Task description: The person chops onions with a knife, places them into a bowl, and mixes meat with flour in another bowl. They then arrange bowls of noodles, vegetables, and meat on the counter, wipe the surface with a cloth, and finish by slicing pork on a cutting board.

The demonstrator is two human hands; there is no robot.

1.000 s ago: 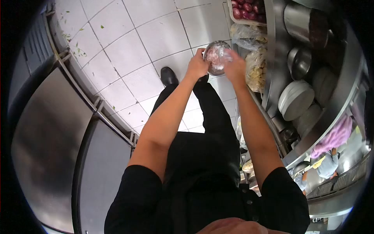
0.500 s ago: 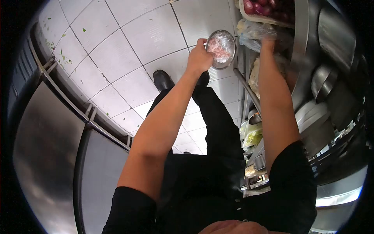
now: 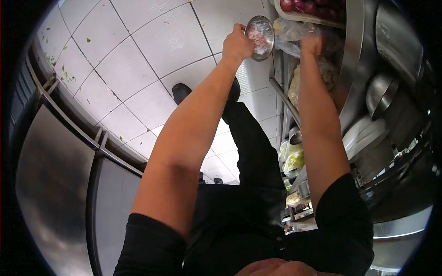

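My left hand (image 3: 238, 46) is closed around the near side of a round metal bowl (image 3: 261, 56). Inside the bowl lies a pinkish, meat-like mass (image 3: 258, 37) with white powder over it. The bowl is held above the tiled floor and tilts toward the shelf. My right hand (image 3: 312, 45) reaches into or against a crumpled clear plastic bag (image 3: 287, 33) on the shelf at the right. Its fingers are blurred and hidden by the plastic, so their grip does not show.
A tray of red onions (image 3: 313, 8) sits beyond the bag. Another bag with pale contents (image 3: 294, 87) lies under my right forearm. A metal bowl (image 3: 382, 94) rests on the steel counter (image 3: 357, 69). Steel cabinets (image 3: 55, 184) line the left side. Leaf scraps lie on the floor (image 3: 119, 69).
The bowl in my left hand has come closer to the bag and is tilted more steeply. My right hand stays at the bag. The whole view has shifted slightly.
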